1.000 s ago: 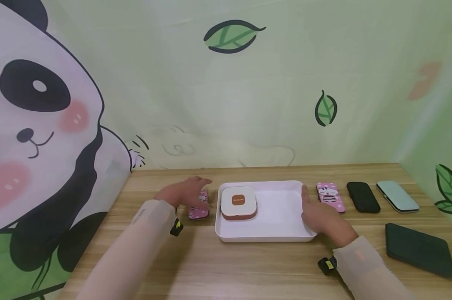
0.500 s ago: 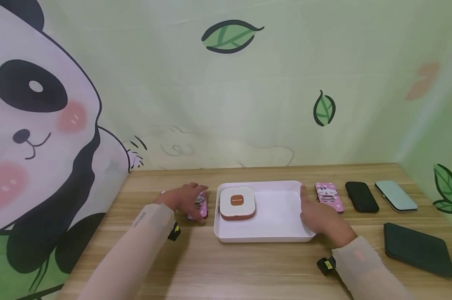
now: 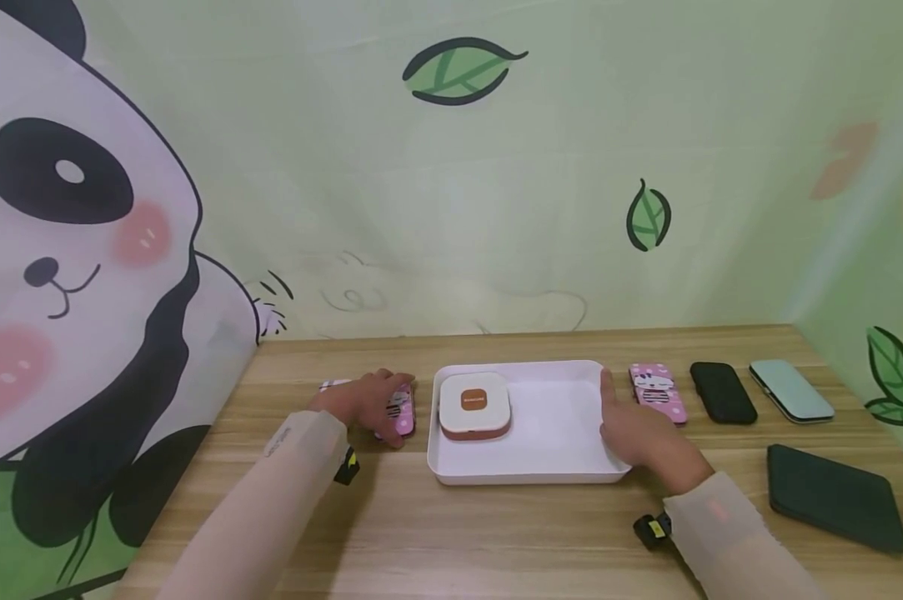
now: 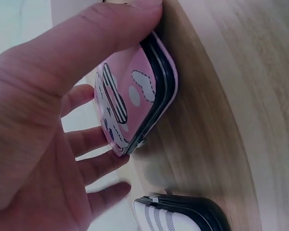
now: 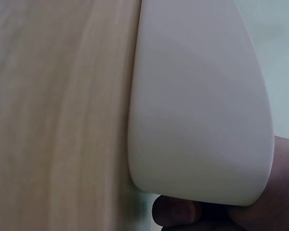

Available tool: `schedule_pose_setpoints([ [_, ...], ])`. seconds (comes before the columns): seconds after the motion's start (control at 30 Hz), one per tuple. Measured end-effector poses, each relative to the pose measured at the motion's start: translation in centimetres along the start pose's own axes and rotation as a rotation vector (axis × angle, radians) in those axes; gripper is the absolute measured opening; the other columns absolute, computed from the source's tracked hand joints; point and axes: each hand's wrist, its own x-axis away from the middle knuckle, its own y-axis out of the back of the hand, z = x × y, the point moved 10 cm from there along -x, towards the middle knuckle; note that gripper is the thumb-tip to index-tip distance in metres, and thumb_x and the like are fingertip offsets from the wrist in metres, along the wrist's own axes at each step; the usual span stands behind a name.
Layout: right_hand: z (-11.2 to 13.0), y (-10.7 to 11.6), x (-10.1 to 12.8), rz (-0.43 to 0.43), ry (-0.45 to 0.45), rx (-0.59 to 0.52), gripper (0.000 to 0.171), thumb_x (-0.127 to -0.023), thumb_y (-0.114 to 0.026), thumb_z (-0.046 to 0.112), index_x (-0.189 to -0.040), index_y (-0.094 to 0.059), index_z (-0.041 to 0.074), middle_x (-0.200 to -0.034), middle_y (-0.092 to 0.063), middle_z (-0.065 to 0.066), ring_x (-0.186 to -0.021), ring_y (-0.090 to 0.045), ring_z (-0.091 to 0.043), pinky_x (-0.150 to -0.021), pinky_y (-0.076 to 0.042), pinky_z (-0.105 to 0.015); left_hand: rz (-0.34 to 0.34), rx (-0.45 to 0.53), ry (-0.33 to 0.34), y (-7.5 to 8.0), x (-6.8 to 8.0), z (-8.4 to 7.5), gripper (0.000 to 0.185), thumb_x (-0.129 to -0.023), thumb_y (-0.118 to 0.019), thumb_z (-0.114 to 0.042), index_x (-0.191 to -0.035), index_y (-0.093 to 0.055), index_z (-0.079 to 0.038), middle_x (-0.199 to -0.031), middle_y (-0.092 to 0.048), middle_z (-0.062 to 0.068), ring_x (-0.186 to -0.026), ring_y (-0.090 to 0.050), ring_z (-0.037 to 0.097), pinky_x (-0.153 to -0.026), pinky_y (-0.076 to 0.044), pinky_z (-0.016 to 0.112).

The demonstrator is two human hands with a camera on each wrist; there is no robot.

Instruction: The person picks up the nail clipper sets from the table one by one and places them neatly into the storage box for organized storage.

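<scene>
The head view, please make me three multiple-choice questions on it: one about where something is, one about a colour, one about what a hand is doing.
1. Where is the white and orange box?
A. in the white tray
B. on the dark pad
C. left of the tray

2. What colour is the rightmost slim case?
A. pink
B. mint green
C. black

3. What is the left hand doing?
A. hanging idle
B. holding the pink case
C. pressing the tray

A: the box sits at the tray's left end. B: it is pale green. B: thumb and fingers pinch the case's edges.

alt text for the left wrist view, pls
The left hand grips a pink cartoon-print case by its edges, thumb on one side and fingers on the other, on a wooden table. A white striped case lies beside it.
</scene>
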Motion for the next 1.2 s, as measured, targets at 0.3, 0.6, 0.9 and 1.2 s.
schedule_pose_setpoints([
  [0.3, 0.02, -0.12, -0.01, 0.017, -0.006, -0.024, 0.080, -0.103, -0.043, 0.020, -0.157, 0.013, -0.001, -0.064, -0.050, -0.005, -0.049, -0.043, -0.017, -0.049, -0.036, -0.030, 0.004, -0.030, 0.015, -0.40, -0.32, 0.21, 0.107, -0.066, -0.091, -0.047, -0.155, -0.033, -0.034, -0.157, -0.035, 0.009, -0.136, -0.042, 0.033, -0.103, -0.041, 0.064],
  [0.6, 0.23, -0.49, -0.24, 0.027, 0.034, -0.097, 0.098, -0.096, -0.056, 0.025, -0.156, 0.016, -0.001, -0.063, -0.050, -0.001, -0.047, -0.043, -0.014, -0.046, -0.034, -0.028, 0.005, -0.005, 0.015, -0.46, -0.50, 0.19, 0.106, -0.066, -0.091, -0.048, -0.154, -0.034, -0.035, -0.158, -0.033, 0.009, -0.134, -0.041, 0.034, -0.104, -0.039, 0.065],
  [0.9, 0.43, -0.66, 0.17, 0.090, 0.078, -0.164, 0.099, -0.091, -0.051, 0.019, -0.154, 0.022, -0.001, -0.061, -0.045, 0.000, -0.047, -0.035, -0.012, -0.046, -0.029, -0.026, 0.004, -0.022, 0.012, -0.50, -0.75, 0.12, 0.106, -0.066, -0.091, -0.048, -0.155, -0.034, -0.035, -0.158, -0.034, 0.009, -0.136, -0.041, 0.034, -0.104, -0.040, 0.065],
  [1.2, 0.70, -0.73, 0.11, 0.106, 0.090, -0.183, 0.097, -0.089, -0.047, 0.014, -0.154, 0.024, 0.001, -0.060, -0.042, 0.002, -0.046, -0.032, -0.011, -0.045, -0.027, -0.025, -0.029, -0.031, -0.002, -0.18, -0.83, 0.41, 0.102, -0.066, -0.090, -0.048, -0.153, -0.038, -0.035, -0.151, -0.042, 0.008, -0.126, -0.047, 0.032, -0.102, -0.043, 0.062],
])
